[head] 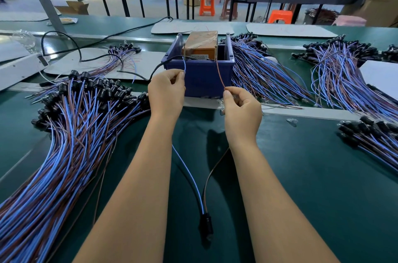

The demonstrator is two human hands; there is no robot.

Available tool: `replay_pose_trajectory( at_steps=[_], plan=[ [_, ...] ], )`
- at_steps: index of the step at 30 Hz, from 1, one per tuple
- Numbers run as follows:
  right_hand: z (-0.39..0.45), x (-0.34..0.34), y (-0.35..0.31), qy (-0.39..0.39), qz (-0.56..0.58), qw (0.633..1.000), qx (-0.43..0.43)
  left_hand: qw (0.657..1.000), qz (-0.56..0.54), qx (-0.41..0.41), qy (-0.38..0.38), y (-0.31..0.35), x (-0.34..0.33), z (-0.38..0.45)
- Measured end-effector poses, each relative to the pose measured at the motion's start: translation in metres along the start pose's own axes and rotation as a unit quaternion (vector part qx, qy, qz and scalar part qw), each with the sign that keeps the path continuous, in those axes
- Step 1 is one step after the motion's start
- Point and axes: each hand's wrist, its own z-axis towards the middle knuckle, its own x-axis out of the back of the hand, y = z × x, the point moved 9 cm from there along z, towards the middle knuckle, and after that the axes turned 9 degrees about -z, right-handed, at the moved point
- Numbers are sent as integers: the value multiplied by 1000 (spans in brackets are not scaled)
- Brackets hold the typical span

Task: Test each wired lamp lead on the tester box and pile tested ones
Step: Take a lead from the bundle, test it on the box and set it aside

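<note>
A blue bin [206, 77] in the middle of the green table holds the orange tester box [200, 46]. My left hand [167, 90] pinches a blue wire [184, 64] whose tip reaches up to the tester's front edge. My right hand [242, 107] pinches the brown wire [219, 73], its tip at the tester's right contact. Both wires run back between my forearms to one black lamp socket [206, 225] hanging near me. A big pile of leads [71, 125] lies on the left.
More bundles of blue and brown leads lie to the right of the bin [265, 73], at far right [344, 69] and at the right edge [372, 133]. A black power cable [90, 60] snakes across white mats [103, 64] to the bin. Small clear bulbs [291, 121] lie loose.
</note>
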Motion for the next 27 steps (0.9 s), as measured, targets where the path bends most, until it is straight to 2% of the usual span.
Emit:
replay_pose_trajectory(
  at_steps=[12,27],
  plan=[
    [-6,-7,-12,-26,2,999,34,1000,-13,8,-13,-2,-3,2],
    [-3,-3,-5,-15,5,1000,7,999,32,5,-18,-1,-7,9]
  ],
)
